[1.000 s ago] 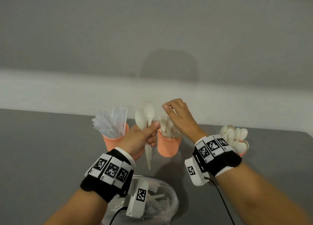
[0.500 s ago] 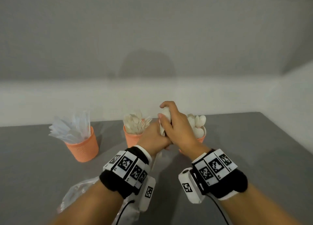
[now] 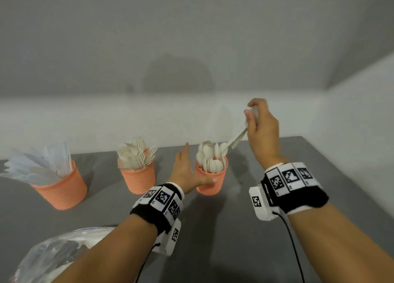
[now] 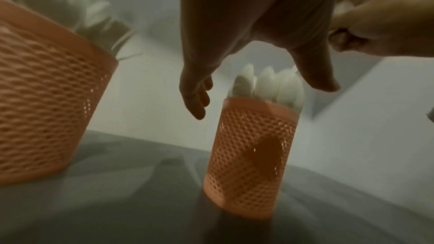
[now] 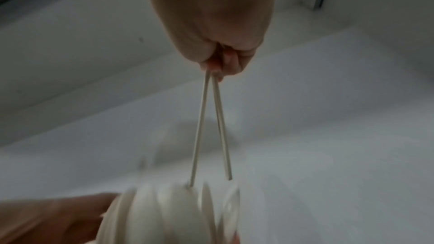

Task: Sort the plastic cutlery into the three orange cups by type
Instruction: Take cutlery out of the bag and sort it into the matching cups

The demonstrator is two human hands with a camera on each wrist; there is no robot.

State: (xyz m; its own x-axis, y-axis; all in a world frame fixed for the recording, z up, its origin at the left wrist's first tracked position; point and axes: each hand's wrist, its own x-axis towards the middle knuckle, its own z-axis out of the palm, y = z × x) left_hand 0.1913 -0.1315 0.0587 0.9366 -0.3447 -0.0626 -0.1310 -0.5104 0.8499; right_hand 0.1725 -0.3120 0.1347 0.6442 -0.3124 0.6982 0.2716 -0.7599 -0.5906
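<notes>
Three orange cups [image 3: 136, 179] hold knives, forks, spoons left to right; right hand [image 3: 263, 129] pinches two spoons [image 3: 237, 140], handles slanting down-left; left hand [image 3: 184, 172] spread loosely around the spoon cup [image 3: 211, 182].

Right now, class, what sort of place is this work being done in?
Probably a plain indoor workstation set up for recording: a bare grey table against blank pale walls, and marker-tagged wristbands with cameras on both arms.

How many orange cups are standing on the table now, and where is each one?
3. The knife cup stands far left, the fork cup in the middle, and the spoon cup on the right, with the left hand against its side. None seems hidden.
</notes>
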